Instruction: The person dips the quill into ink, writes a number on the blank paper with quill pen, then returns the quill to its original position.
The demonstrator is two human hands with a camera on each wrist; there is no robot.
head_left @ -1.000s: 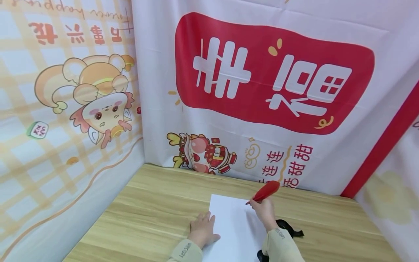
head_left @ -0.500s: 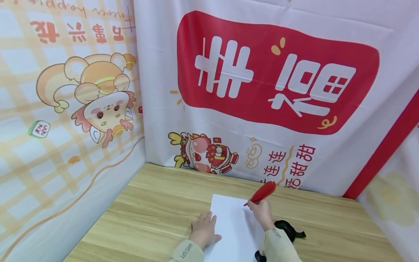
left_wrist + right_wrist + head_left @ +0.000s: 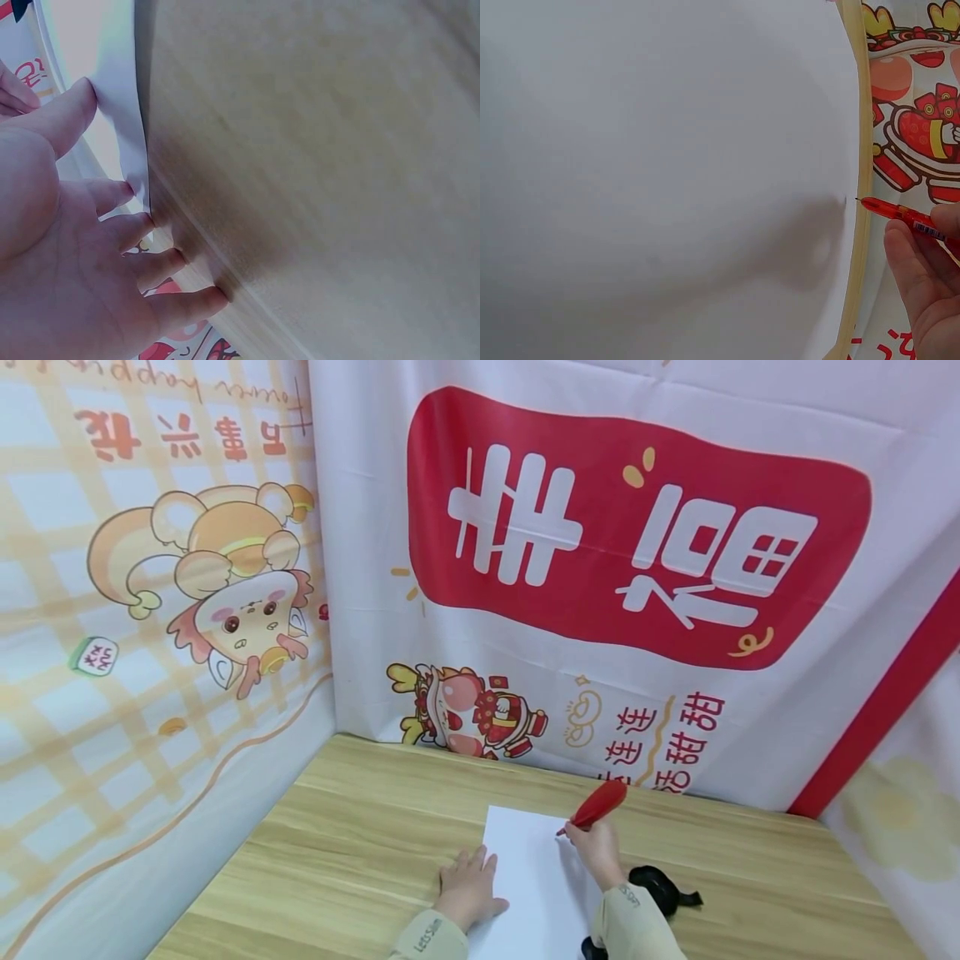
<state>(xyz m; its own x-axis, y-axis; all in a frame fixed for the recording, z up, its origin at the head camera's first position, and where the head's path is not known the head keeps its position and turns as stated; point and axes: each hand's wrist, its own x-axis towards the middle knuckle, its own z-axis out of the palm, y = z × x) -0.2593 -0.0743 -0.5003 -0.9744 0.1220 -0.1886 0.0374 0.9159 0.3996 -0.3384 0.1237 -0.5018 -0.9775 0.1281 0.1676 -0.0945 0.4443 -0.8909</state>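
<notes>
A white sheet of paper [image 3: 525,881] lies on the wooden table. My left hand [image 3: 467,887] rests on its left edge, fingers spread and straight; in the left wrist view the thumb lies over the paper [image 3: 112,90] and the fingertips reach its border and the wood. Near the top right of the sheet my right hand [image 3: 598,852] pinches a red pen [image 3: 600,803] with a feather-shaped top, tilted, its tip at the paper. The right wrist view shows the pen's red barrel [image 3: 889,208] between thumb and fingers, beside a tiny dark mark on the paper.
A black curved object with a strap-like end [image 3: 656,889] lies right of the right forearm. Part of another black thing [image 3: 594,948] shows under the sleeve. Printed cloth [image 3: 367,568] hangs behind and to the left of the wooden table [image 3: 360,827].
My right hand has moved slightly left and down with the red pen, the tip staying near the paper's top right. The left hand keeps its place on the sheet.
</notes>
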